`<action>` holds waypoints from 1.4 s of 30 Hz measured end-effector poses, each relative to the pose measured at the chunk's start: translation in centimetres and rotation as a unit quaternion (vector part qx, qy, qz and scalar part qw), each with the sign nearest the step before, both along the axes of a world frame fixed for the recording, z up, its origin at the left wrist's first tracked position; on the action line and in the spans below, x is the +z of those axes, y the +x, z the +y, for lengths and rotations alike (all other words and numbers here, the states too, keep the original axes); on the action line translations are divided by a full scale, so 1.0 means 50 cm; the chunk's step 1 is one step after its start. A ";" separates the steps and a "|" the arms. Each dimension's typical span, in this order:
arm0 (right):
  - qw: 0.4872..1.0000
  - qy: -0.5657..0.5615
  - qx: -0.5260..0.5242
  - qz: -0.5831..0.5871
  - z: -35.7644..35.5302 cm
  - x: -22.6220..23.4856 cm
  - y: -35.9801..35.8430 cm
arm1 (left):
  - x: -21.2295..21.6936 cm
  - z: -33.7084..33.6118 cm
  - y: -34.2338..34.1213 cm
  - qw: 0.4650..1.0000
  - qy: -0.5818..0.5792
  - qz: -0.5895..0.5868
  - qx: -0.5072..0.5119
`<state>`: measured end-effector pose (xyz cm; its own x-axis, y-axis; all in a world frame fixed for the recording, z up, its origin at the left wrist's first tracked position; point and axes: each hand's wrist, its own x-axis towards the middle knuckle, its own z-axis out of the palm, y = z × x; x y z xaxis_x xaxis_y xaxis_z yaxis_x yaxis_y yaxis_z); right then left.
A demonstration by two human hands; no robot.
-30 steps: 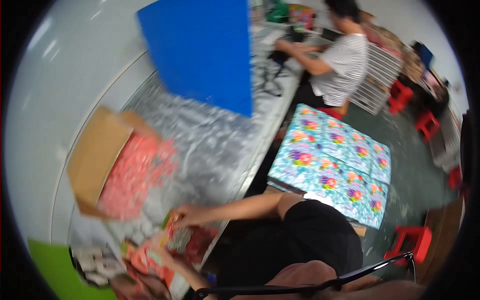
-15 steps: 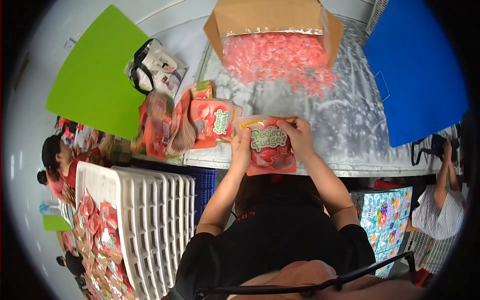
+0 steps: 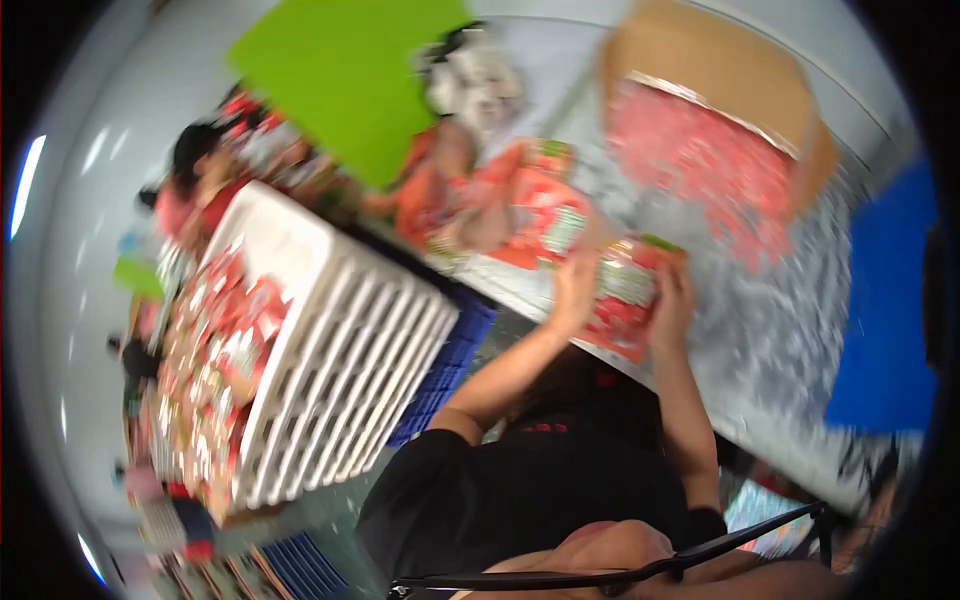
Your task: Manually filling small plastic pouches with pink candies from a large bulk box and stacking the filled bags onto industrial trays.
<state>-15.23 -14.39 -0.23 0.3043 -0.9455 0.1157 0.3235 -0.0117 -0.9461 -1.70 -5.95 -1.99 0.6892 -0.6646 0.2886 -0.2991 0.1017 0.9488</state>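
In front of me, over the front edge of the metal table [image 3: 745, 370], I hold a red printed candy pouch [image 3: 625, 295] between both hands. My left hand [image 3: 573, 295] grips its left side. At its upper right side, my right hand [image 3: 674, 300] has its fingers closed near the green top edge. Whether the pouch has anything inside, I cannot tell. Just beyond my left hand lies a blurred pile of similar flat pouches [image 3: 550, 220]. Farther back, a cardboard box [image 3: 715, 45] lies tipped, and small red-wrapped pieces [image 3: 690, 150] spill from it onto the table.
A white plastic crate [image 3: 350, 340] full of red pouches [image 3: 215, 350] stands to my left, with a blue crate [image 3: 445, 375] beside it. Green [image 3: 345, 80] and blue [image 3: 885, 310] boards flank the table. A person in red [image 3: 210, 195] sits at far left.
My view has swung left, so the table appears tilted and the crate shows more. The pouch stays between both hands; my right hand now sits lower along its side.
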 end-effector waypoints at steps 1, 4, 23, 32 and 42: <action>1.000 -0.005 0.009 -0.024 0.005 0.020 0.001 | -0.005 -0.007 -0.003 1.000 -0.013 0.020 0.012; 0.995 0.089 0.023 -0.041 0.010 0.018 0.007 | 0.012 0.004 -0.007 0.999 -0.018 -0.032 0.020; 0.977 -0.090 0.171 -0.087 0.033 0.226 0.155 | 0.416 0.308 0.360 0.864 -0.132 -0.180 0.451; 0.967 0.107 0.222 0.065 -0.070 -0.018 0.056 | 0.491 0.698 0.673 0.463 0.404 -0.435 0.658; 0.928 0.132 0.317 0.148 -0.059 -0.118 0.052 | 0.356 0.709 0.879 0.529 0.677 -0.329 0.392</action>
<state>-12.62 -17.35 -6.14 0.7901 -0.5496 -0.2715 -0.0881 0.3365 -0.9376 42.24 29.51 15.79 0.9528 -0.1528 0.2622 -0.0563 -0.9380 -0.3421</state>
